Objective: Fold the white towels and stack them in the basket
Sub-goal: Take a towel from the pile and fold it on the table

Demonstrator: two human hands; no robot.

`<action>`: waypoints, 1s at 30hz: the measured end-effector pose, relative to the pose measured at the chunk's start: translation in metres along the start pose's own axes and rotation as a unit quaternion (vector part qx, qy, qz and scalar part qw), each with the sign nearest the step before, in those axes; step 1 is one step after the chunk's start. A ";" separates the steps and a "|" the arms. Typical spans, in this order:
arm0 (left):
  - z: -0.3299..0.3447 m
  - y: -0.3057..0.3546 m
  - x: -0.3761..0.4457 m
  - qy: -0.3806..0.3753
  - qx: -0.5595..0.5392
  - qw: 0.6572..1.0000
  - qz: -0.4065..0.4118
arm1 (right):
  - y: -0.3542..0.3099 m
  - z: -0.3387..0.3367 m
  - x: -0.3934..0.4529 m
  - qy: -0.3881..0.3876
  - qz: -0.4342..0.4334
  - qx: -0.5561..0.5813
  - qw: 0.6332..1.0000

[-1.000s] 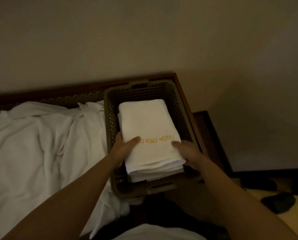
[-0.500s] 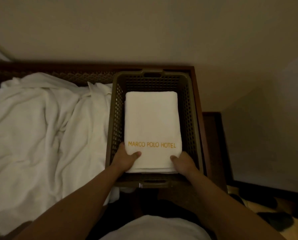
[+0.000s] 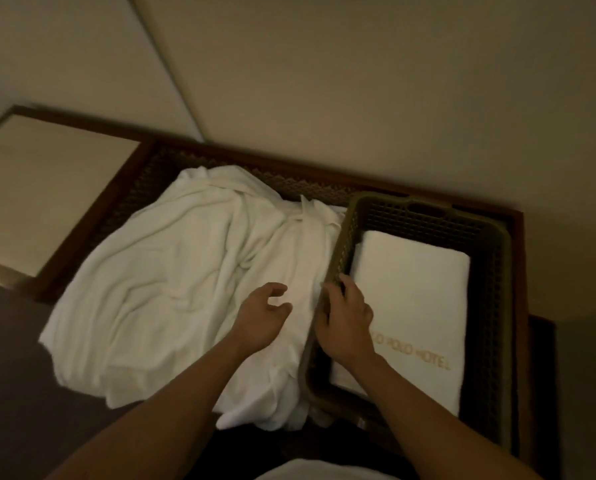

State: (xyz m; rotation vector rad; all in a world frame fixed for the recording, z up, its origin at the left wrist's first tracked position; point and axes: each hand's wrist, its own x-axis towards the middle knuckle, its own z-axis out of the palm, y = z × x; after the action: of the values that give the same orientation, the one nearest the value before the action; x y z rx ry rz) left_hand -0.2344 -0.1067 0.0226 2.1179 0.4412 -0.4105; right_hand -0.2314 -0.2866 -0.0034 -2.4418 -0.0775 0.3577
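Folded towel (image 3: 414,306) lay flat inside basket (image 3: 497,306). Left hand (image 3: 260,318) hovered over unfolded towels (image 3: 172,292), fingers loosely curled, holding nothing. Right hand (image 3: 345,322) fingers curled over basket's left rim.

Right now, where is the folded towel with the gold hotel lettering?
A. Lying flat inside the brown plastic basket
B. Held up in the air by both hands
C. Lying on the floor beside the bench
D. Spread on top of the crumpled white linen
A: the folded towel lies flat within the walls of the brown plastic basket, and neither the left hand nor the right hand lifts it.
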 end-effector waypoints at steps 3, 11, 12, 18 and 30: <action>-0.031 -0.010 0.025 0.034 0.008 0.999 -0.005 | -0.033 0.016 0.023 -0.012 -0.009 0.019 1.000; -0.116 -0.019 0.162 0.069 0.100 0.986 0.116 | -0.082 0.059 0.087 0.010 0.097 0.076 0.992; -0.125 -0.017 0.182 0.066 0.133 0.978 0.146 | -0.090 0.065 0.094 0.024 0.113 0.087 0.989; -0.147 0.008 0.292 0.009 0.399 0.880 0.258 | -0.146 0.103 0.127 0.061 0.161 0.140 0.975; -0.186 0.025 0.212 -0.228 0.093 0.885 0.394 | -0.174 0.087 0.106 0.194 0.134 0.069 0.969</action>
State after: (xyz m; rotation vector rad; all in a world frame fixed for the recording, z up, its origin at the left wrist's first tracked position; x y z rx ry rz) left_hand -0.0135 0.0686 0.0448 2.0837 -0.7465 -0.4531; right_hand -0.1471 -0.0819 0.0154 -2.3404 0.4363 -0.0063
